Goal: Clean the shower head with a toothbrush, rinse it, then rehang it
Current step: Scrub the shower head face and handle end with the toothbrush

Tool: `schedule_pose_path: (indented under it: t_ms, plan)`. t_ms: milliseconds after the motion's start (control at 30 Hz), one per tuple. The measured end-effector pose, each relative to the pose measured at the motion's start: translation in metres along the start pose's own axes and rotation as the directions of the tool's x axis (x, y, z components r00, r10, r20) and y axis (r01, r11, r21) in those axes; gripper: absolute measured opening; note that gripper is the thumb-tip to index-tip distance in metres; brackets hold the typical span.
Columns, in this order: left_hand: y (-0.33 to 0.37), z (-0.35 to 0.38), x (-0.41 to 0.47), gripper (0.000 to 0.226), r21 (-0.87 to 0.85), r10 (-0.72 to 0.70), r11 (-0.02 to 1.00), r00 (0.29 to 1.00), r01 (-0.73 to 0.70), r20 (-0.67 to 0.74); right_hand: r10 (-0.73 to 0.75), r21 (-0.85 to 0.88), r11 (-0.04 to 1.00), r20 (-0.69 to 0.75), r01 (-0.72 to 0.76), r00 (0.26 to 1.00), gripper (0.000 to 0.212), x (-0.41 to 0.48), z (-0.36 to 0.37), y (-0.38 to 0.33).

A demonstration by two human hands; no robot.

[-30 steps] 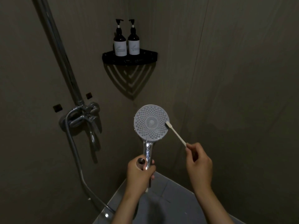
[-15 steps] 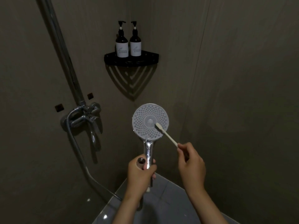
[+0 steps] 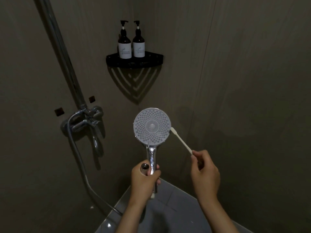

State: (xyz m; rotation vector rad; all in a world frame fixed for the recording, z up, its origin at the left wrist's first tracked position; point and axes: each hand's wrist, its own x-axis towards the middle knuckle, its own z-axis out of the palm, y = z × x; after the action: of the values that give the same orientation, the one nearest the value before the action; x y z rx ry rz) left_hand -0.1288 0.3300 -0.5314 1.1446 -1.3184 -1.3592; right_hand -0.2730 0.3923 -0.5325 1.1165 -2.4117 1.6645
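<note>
The chrome shower head stands upright in front of me, its round grey nozzle face turned toward me. My left hand grips the bottom of its handle. My right hand pinches the end of a white toothbrush. The brush head touches the right rim of the nozzle face. The flexible hose hangs from the wall mixer down to the floor and up toward the handle.
A chrome mixer tap with a riser pipe is fixed to the left wall. A black corner shelf carries two pump bottles. Grey floor tiles lie below my arms. The walls stand close on both sides.
The toothbrush head slid from the right rim in to the centre of the nozzle face and back out to the right rim. My left hand held the shower head steady.
</note>
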Motion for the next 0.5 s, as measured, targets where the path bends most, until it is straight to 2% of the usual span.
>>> schedule_pose_path:
  t_ms: [100, 200, 400, 500]
  plan:
    - [-0.001, 0.003, 0.000, 0.012, 0.015, 0.016, 1.000, 1.000, -0.016, -0.002, -0.062, 0.040, 0.997, 0.036, 0.061, 0.997, 0.008, 0.000, 0.004, -0.009]
    - [0.000, 0.003, 0.000, 0.016, 0.012, 0.032, 0.999, 0.999, -0.032, 0.013, -0.116, -0.001, 0.993, 0.074, 0.117, 0.990, 0.009, -0.002, 0.010, -0.018]
    - [0.000, -0.004, 0.001, 0.017, -0.039, 0.023, 0.999, 0.999, -0.024, -0.023, -0.110, -0.094, 0.989, 0.073, 0.116, 0.991, 0.007, -0.004, 0.010, -0.009]
    - [0.000, -0.006, 0.002, 0.033, -0.071, 0.018, 0.997, 1.000, -0.020, -0.024, -0.102, -0.098, 0.989, 0.062, 0.108, 0.993, 0.008, -0.007, 0.009, -0.006]
